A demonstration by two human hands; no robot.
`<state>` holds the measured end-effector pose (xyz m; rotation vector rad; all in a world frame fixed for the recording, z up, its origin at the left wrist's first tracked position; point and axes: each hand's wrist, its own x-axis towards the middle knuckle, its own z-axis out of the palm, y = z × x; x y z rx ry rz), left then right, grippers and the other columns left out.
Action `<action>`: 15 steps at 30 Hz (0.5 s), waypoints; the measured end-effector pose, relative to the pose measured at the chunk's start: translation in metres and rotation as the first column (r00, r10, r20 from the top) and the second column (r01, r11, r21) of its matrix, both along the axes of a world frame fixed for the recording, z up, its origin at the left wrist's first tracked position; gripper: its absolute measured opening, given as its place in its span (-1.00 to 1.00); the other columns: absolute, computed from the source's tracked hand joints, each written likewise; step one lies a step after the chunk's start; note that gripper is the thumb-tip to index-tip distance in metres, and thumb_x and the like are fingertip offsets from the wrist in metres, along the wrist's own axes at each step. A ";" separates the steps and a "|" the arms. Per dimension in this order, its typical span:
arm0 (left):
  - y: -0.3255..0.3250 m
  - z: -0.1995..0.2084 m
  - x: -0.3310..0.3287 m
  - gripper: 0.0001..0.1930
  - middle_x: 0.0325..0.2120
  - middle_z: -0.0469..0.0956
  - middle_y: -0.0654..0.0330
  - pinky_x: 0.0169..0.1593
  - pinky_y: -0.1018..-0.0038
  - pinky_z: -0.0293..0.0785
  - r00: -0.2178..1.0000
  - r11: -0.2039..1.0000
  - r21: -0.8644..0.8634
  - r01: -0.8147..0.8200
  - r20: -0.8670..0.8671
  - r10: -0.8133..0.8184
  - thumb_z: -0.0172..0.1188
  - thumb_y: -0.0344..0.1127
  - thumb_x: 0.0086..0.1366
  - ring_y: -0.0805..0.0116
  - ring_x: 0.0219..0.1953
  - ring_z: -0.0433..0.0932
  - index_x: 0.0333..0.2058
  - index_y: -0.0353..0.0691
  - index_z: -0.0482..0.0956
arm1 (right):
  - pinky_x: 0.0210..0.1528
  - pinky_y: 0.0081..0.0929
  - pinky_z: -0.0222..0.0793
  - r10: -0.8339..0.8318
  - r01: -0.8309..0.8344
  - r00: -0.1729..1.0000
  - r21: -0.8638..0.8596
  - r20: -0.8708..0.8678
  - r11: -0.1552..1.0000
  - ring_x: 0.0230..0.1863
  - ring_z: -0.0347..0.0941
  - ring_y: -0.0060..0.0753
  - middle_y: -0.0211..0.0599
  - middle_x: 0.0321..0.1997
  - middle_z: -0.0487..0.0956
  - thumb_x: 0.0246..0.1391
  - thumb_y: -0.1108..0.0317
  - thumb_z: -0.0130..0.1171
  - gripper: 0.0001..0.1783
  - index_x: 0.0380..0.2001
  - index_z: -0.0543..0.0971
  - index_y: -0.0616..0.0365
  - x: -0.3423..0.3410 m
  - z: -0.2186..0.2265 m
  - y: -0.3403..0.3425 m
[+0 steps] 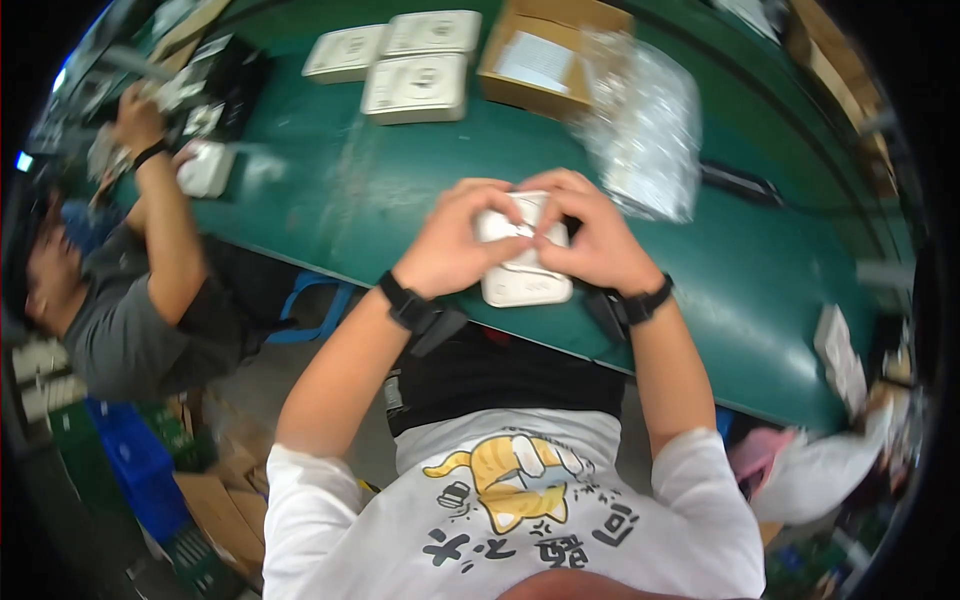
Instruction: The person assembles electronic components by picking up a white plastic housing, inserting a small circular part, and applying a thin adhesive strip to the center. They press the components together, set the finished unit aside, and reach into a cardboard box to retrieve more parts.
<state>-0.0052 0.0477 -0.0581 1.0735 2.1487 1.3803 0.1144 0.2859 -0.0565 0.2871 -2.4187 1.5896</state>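
Observation:
A white tray with rounded corners and moulded recesses (527,287) lies near the table's front edge, right before me. Over its far half my left hand (458,240) comes in from the left, and my right hand (603,240) from the right. Both are closed, thumbs and fingertips meeting above the middle of the tray. Something small and whitish shows between the fingertips, too blurred and covered to name. My fingers hide much of the tray's far part. Each wrist wears a black band with a dark piece hanging from it.
Three white boxes (415,87) sit at the back of the green table (400,180). Beside them stand an open cardboard box (540,98) and clear plastic bags (650,140). A black tool (740,184) lies to their right. At left, a co-worker (150,290) handles a white box (207,168).

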 end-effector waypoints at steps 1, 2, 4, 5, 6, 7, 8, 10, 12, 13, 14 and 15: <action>0.005 -0.002 -0.003 -0.60 0.35 0.64 -0.05 0.57 0.05 0.44 0.993 0.995 0.028 0.095 0.067 -0.097 0.77 -0.13 0.29 -0.13 0.48 0.55 -0.01 -0.04 0.79 | 0.44 -0.13 0.54 0.000 0.001 0.999 0.030 -0.036 1.000 0.38 0.64 0.00 -0.07 0.35 0.72 0.04 0.48 0.52 -0.83 -0.31 0.69 0.12 0.003 -0.002 0.005; 0.009 -0.005 0.000 -0.60 0.34 0.64 -0.03 0.56 0.05 0.44 0.996 0.996 0.021 0.089 0.021 -0.089 0.78 -0.12 0.27 -0.13 0.46 0.55 -0.01 0.00 0.80 | 0.44 -0.13 0.53 -0.008 0.008 1.000 0.002 -0.017 1.000 0.38 0.64 0.00 -0.05 0.36 0.72 0.05 0.47 0.52 -0.82 -0.31 0.68 0.13 0.007 -0.002 0.006; 0.030 -0.008 0.007 -0.60 0.35 0.64 0.04 0.58 0.03 0.40 0.997 0.996 -0.053 0.077 -0.001 -0.078 0.78 -0.08 0.25 -0.12 0.46 0.54 -0.01 0.10 0.81 | 0.45 -0.13 0.53 -0.034 0.035 0.998 -0.028 0.045 0.999 0.39 0.63 -0.01 -0.03 0.38 0.71 0.07 0.47 0.52 -0.82 -0.30 0.67 0.13 0.022 -0.002 0.019; 0.035 -0.006 0.012 -0.60 0.36 0.64 0.10 0.59 0.01 0.37 0.997 0.991 -0.115 0.074 0.025 -0.072 0.78 -0.06 0.24 -0.11 0.48 0.51 -0.01 0.15 0.81 | 0.45 -0.12 0.52 -0.056 0.059 0.995 -0.028 0.085 0.998 0.40 0.63 -0.02 -0.02 0.39 0.71 0.08 0.48 0.52 -0.82 -0.30 0.67 0.14 0.026 -0.001 0.021; 0.036 0.000 0.017 -0.61 0.39 0.61 0.15 0.62 -0.01 0.28 0.996 0.983 -0.171 0.068 0.066 -0.057 0.78 -0.05 0.25 -0.09 0.51 0.46 -0.01 0.19 0.81 | 0.45 -0.13 0.53 -0.071 0.075 0.991 -0.032 0.109 0.997 0.40 0.63 -0.04 -0.02 0.39 0.71 0.07 0.51 0.51 -0.82 -0.30 0.67 0.16 0.030 0.003 0.017; 0.034 0.009 0.018 -0.62 0.42 0.59 0.21 0.64 -0.03 0.20 0.993 0.972 -0.224 0.065 0.110 -0.042 0.77 -0.04 0.25 -0.08 0.54 0.41 -0.01 0.23 0.82 | 0.46 -0.13 0.53 -0.089 0.094 0.987 -0.034 0.135 0.995 0.40 0.64 -0.05 -0.01 0.40 0.71 0.06 0.55 0.50 -0.82 -0.31 0.66 0.18 0.029 0.008 0.013; 0.026 0.014 0.016 -0.62 0.42 0.59 0.21 0.64 -0.03 0.20 0.995 0.971 -0.236 0.034 0.096 -0.012 0.77 -0.04 0.25 -0.08 0.54 0.41 -0.01 0.23 0.82 | 0.46 -0.13 0.53 -0.059 0.065 0.991 -0.047 0.122 0.997 0.40 0.64 -0.05 -0.01 0.40 0.71 0.06 0.55 0.50 -0.82 -0.31 0.66 0.18 0.024 0.009 0.006; 0.021 0.017 0.015 -0.63 0.45 0.55 0.25 0.65 -0.04 0.10 0.988 0.976 -0.210 0.052 0.151 -0.020 0.75 -0.03 0.27 -0.06 0.58 0.34 -0.01 0.25 0.81 | 0.42 -0.15 0.57 -0.097 0.099 0.991 -0.021 0.092 0.995 0.34 0.70 -0.04 -0.01 0.37 0.74 0.01 0.56 0.52 -0.81 -0.31 0.70 0.21 0.022 0.009 0.002; 0.021 0.018 0.016 -0.64 0.47 0.53 0.27 0.66 -0.04 0.05 0.982 0.978 -0.195 0.070 0.185 -0.033 0.75 -0.03 0.28 -0.06 0.59 0.31 -0.01 0.26 0.81 | 0.39 -0.16 0.59 -0.124 0.125 0.989 -0.008 0.082 0.992 0.32 0.73 -0.03 -0.01 0.36 0.75 -0.02 0.56 0.53 -0.80 -0.31 0.71 0.22 0.021 0.008 0.002; 0.022 0.019 0.018 -0.65 0.47 0.53 0.26 0.66 -0.04 0.04 0.982 0.977 -0.204 0.063 0.190 -0.024 0.74 -0.03 0.28 -0.06 0.60 0.31 -0.01 0.25 0.81 | 0.39 -0.16 0.60 -0.120 0.120 0.990 0.000 0.071 0.993 0.31 0.73 -0.03 -0.02 0.35 0.76 -0.03 0.56 0.54 -0.80 -0.31 0.72 0.22 0.021 0.009 0.003; 0.023 0.020 0.020 -0.65 0.47 0.52 0.26 0.66 -0.03 0.03 0.981 0.975 -0.213 0.057 0.195 -0.015 0.74 -0.03 0.29 -0.06 0.60 0.31 -0.01 0.25 0.81 | 0.39 -0.15 0.60 -0.115 0.115 0.991 0.009 0.061 0.993 0.31 0.74 -0.03 -0.02 0.35 0.77 -0.03 0.57 0.54 -0.81 -0.32 0.72 0.22 0.020 0.008 0.003; 0.024 0.022 0.020 -0.65 0.48 0.52 0.26 0.65 -0.03 0.02 0.980 0.974 -0.221 0.055 0.199 -0.011 0.73 -0.03 0.29 -0.05 0.60 0.30 -0.01 0.25 0.81 | 0.39 -0.15 0.60 -0.115 0.115 0.992 0.016 0.049 0.993 0.31 0.75 -0.03 -0.02 0.35 0.78 -0.04 0.57 0.54 -0.81 -0.32 0.73 0.22 0.020 0.010 0.004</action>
